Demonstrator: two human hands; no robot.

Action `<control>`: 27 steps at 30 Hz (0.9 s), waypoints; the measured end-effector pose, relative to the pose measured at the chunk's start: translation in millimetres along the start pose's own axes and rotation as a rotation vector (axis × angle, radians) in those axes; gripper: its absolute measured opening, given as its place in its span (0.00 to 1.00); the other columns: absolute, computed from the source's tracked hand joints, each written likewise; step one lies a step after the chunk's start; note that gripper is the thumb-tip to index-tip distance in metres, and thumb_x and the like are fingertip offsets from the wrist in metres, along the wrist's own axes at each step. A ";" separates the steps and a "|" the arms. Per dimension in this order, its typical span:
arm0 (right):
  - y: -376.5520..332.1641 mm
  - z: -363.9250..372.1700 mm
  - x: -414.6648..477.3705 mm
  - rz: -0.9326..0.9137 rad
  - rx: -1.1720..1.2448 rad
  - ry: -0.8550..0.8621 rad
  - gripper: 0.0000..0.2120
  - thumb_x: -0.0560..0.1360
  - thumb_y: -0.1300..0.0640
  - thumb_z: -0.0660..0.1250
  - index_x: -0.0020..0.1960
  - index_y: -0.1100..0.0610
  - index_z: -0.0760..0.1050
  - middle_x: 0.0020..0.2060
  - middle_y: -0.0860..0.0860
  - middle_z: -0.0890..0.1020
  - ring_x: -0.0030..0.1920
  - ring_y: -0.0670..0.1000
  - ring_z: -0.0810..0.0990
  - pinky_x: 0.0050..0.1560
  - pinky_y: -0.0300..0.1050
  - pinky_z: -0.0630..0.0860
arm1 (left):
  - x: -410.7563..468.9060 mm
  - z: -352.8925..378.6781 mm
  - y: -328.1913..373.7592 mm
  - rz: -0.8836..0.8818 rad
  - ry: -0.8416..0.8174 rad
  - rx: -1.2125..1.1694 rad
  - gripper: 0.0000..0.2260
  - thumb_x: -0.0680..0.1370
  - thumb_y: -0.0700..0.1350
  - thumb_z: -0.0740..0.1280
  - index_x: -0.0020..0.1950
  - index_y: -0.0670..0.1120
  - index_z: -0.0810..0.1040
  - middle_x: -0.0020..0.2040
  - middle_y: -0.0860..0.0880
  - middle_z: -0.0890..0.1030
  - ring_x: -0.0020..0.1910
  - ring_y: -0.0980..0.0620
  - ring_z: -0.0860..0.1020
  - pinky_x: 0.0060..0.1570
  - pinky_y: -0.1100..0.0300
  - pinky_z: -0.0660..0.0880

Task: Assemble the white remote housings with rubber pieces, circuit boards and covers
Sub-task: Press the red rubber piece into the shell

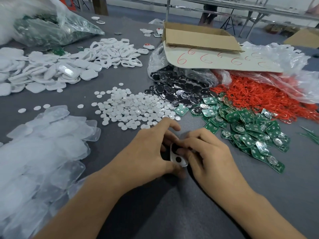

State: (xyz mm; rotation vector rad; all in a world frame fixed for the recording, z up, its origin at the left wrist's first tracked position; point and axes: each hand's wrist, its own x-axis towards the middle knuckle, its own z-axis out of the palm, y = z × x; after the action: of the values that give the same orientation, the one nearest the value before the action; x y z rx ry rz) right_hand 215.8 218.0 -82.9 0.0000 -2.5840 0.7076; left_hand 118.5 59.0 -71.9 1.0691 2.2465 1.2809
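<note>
Both hands meet low in the middle of the grey table around one white remote housing (178, 159), which shows a dark round hole. My left hand (146, 152) grips its left side, and my right hand (210, 152) presses on its top with fingertips. Loose white rubber discs (131, 107) lie just beyond my hands. Green circuit boards (246, 128) are heaped to the right. Black and silver pieces (176, 88) spill from a bag further back. White housings and covers (69, 66) are piled at the far left.
Clear plastic pieces (39, 144) are heaped at the near left. Red rings (255, 95) spill from a bag at the right. A cardboard box (198, 37) and a card marked with red sixes (224, 61) lie behind. A bag of green boards (51, 30) sits far left.
</note>
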 end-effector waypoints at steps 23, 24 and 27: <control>0.9 -21.2 -1.5 0.330 1.181 0.073 0.09 0.62 0.60 0.77 0.43 0.55 0.85 0.41 0.57 0.87 0.42 0.53 0.87 0.43 0.40 0.81 | 1.8 0.6 16.2 0.133 -0.049 -0.713 0.29 0.63 0.34 0.81 0.60 0.52 0.80 0.55 0.49 0.84 0.54 0.54 0.82 0.55 0.64 0.77; 0.2 -21.6 -1.5 0.284 1.139 0.115 0.08 0.64 0.60 0.77 0.43 0.55 0.85 0.42 0.55 0.87 0.42 0.52 0.87 0.45 0.40 0.81 | 1.7 1.9 17.4 0.122 -0.052 -0.725 0.26 0.65 0.34 0.81 0.59 0.51 0.81 0.54 0.50 0.84 0.54 0.55 0.81 0.55 0.65 0.77; -1.5 -17.9 -3.3 0.223 0.951 0.239 0.05 0.67 0.66 0.74 0.42 0.60 0.84 0.41 0.53 0.87 0.42 0.51 0.87 0.45 0.39 0.81 | 0.0 7.4 22.1 0.110 -0.031 -0.644 0.23 0.66 0.37 0.82 0.57 0.51 0.82 0.50 0.54 0.83 0.50 0.56 0.82 0.53 0.65 0.77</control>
State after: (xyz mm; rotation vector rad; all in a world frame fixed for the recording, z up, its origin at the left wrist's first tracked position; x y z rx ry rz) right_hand 226.7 225.0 -69.9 -0.0681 -1.8207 1.8155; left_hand 132.8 70.2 -57.2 0.9493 1.5733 1.8360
